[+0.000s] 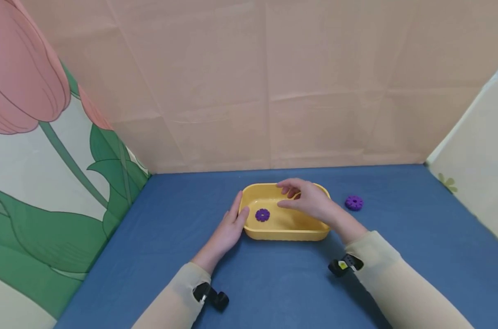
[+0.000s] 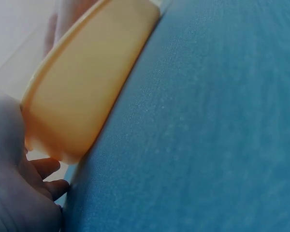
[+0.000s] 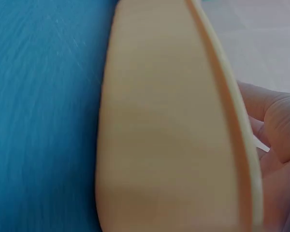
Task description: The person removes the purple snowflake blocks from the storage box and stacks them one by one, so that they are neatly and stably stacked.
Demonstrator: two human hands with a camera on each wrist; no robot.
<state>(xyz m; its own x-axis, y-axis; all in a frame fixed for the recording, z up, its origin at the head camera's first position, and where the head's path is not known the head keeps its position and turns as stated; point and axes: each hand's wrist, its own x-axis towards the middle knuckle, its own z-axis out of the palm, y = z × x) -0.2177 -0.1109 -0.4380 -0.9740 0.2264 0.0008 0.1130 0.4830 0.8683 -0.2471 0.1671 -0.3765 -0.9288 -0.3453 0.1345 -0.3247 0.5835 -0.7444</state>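
Observation:
A yellow plastic basin (image 1: 286, 235) stands on the blue table. My left hand (image 1: 230, 227) grips its left end, thumb at the rim and fingers along the outer wall; in the left wrist view those fingers show beside the basin's end. Inside the basin, towards the left, lies a purple flower-shaped piece (image 1: 262, 215). My right hand (image 1: 308, 198) hovers over the basin's right half, thumb and fingers apart and loosely bent, with nothing visible between them. From the right wrist, the basin's side wall (image 3: 164, 116) hides part of that hand (image 3: 280, 130).
Right of the basin, a thicker purple flower-shaped piece (image 1: 354, 203) lies on the blue cloth (image 1: 273, 288). A plain beige backdrop (image 1: 269, 91) rises behind the table. Printed panels stand at the left (image 1: 47, 196) and right (image 1: 479, 155).

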